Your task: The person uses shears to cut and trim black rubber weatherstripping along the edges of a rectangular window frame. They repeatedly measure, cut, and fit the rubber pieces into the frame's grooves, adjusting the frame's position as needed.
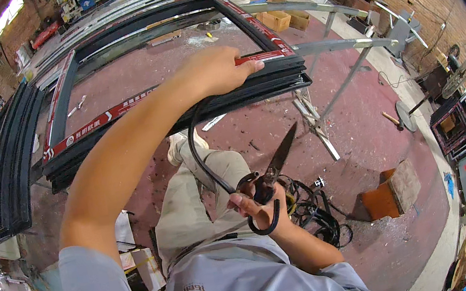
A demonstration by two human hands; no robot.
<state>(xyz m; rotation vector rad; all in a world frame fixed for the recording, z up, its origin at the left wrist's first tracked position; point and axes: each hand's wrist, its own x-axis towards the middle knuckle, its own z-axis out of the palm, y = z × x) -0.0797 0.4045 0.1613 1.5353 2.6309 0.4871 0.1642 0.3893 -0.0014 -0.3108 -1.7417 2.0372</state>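
My left hand (219, 70) is closed over the near bar of the top window frame (237, 15), a black frame with red-and-white tape, lying on a stack of similar frames. From the bar's edge under this hand, a black rubber strip (197, 148) curves down to my right hand. My right hand (260, 204), in front of my waist, is closed around scissors (277, 160) with black looped handles. The dark blades point up and to the right, away from the stack. The strip passes beside its fingers. What my left fingertips press is hidden.
More black frames (3, 161) lean at the left. Tangled black strip (315, 208) hangs or lies right of my legs. Metal rack arms (344, 44) jut out behind the stack. An orange-brown box (390, 191), a hammer (392, 120) and metal offcuts (317, 127) lie on the red floor.
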